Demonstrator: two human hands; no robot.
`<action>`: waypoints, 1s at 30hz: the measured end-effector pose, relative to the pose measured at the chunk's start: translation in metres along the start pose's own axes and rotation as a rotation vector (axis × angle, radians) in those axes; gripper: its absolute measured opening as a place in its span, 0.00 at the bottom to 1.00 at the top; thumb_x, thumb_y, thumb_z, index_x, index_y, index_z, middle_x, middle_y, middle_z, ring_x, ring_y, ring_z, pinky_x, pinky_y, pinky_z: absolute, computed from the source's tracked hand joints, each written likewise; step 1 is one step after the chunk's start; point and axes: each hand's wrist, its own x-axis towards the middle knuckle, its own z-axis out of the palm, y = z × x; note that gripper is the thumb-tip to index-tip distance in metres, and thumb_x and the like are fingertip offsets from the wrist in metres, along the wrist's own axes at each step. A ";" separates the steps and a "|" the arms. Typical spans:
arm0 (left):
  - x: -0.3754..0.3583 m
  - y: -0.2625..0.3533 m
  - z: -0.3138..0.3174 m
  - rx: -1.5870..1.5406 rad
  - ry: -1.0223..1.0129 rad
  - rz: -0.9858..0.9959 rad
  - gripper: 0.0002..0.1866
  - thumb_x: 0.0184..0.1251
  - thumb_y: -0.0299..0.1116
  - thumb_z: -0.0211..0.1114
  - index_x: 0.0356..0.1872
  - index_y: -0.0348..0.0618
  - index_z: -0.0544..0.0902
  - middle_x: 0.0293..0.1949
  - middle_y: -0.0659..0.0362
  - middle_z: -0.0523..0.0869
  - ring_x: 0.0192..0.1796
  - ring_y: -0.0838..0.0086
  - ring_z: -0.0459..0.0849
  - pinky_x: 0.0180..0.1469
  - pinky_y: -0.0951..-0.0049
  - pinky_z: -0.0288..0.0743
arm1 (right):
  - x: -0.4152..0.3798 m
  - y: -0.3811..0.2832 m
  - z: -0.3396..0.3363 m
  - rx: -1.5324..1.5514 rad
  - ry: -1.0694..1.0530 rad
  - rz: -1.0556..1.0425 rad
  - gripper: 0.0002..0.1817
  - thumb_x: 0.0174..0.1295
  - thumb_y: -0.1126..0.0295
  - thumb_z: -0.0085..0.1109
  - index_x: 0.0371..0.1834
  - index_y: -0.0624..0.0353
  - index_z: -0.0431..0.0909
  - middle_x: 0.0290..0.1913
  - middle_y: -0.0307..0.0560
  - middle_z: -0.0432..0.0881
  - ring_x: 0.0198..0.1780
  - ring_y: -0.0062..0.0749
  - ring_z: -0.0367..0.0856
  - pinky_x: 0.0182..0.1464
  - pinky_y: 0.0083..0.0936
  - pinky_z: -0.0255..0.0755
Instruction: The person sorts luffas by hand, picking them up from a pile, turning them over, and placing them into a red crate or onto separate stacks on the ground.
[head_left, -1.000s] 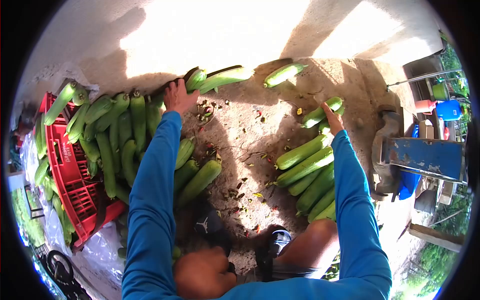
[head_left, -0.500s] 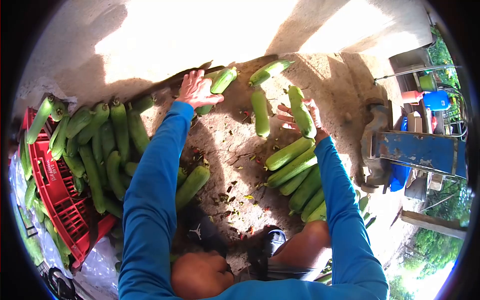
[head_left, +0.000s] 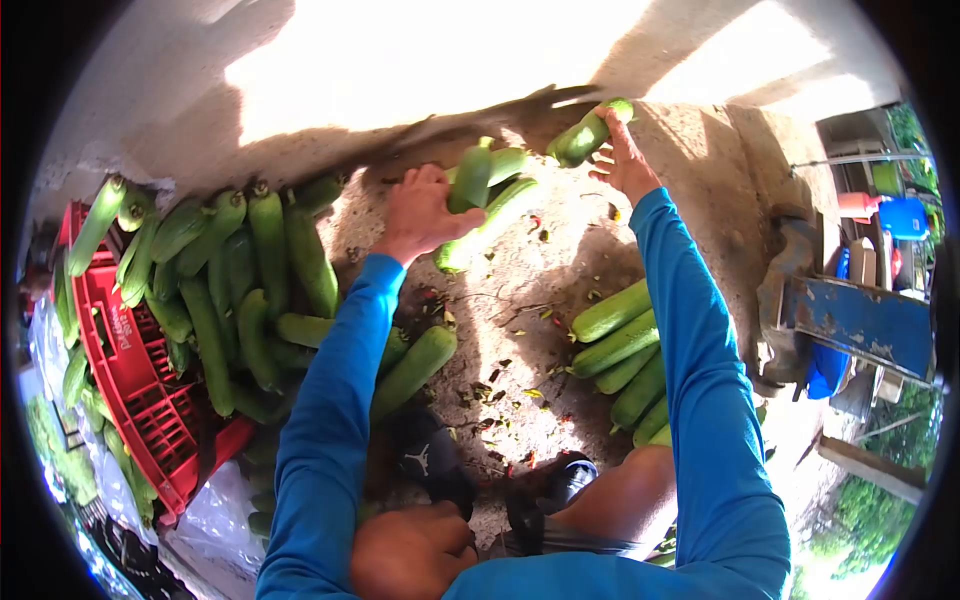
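Observation:
My left hand (head_left: 422, 215) is closed round a short green zucchini (head_left: 472, 175), thumb below and fingers above. A longer, paler zucchini (head_left: 488, 228) lies on the ground just beyond the thumb, and part of another zucchini (head_left: 509, 162) shows behind the held one. Farther out, near the foot of the wall, my right hand (head_left: 626, 160) grips the right end of a zucchini (head_left: 576, 143); its thumb is on top and its fingers are partly spread below. A row of zucchinis (head_left: 612, 310) lies beside my right forearm.
A red plastic crate (head_left: 130, 375) stands at left, with a large pile of zucchinis (head_left: 235, 270) beside it. More zucchinis (head_left: 415, 372) lie by my left forearm. A pale wall (head_left: 430, 70) borders the far side. At right are a rusty blue metal piece (head_left: 860, 320) and a blue container (head_left: 903, 218).
My right hand has moved up and away to the zucchini by the wall. The zucchini it held and the one beside it have left their spots; zucchinis now lie grouped by my left hand.

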 end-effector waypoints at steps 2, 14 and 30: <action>0.005 0.005 -0.002 0.112 -0.035 0.044 0.30 0.47 0.63 0.64 0.35 0.42 0.89 0.57 0.47 0.74 0.61 0.53 0.69 0.57 0.49 0.65 | 0.003 -0.005 0.012 -0.271 -0.109 -0.213 0.48 0.50 0.30 0.60 0.73 0.35 0.59 0.72 0.46 0.59 0.66 0.51 0.62 0.51 0.49 0.72; 0.037 0.001 -0.009 0.183 -0.239 -0.033 0.34 0.43 0.65 0.67 0.37 0.41 0.89 0.53 0.44 0.73 0.59 0.49 0.67 0.59 0.47 0.63 | 0.002 -0.017 0.030 0.036 0.179 0.013 0.37 0.46 0.40 0.68 0.51 0.55 0.68 0.46 0.48 0.68 0.38 0.37 0.72 0.38 0.39 0.77; 0.003 0.013 -0.006 0.022 -0.325 -0.076 0.36 0.63 0.69 0.51 0.39 0.42 0.89 0.51 0.46 0.77 0.60 0.52 0.70 0.68 0.51 0.55 | -0.091 0.046 -0.030 0.340 -0.068 0.072 0.35 0.54 0.43 0.59 0.53 0.64 0.72 0.44 0.55 0.82 0.41 0.42 0.81 0.46 0.37 0.78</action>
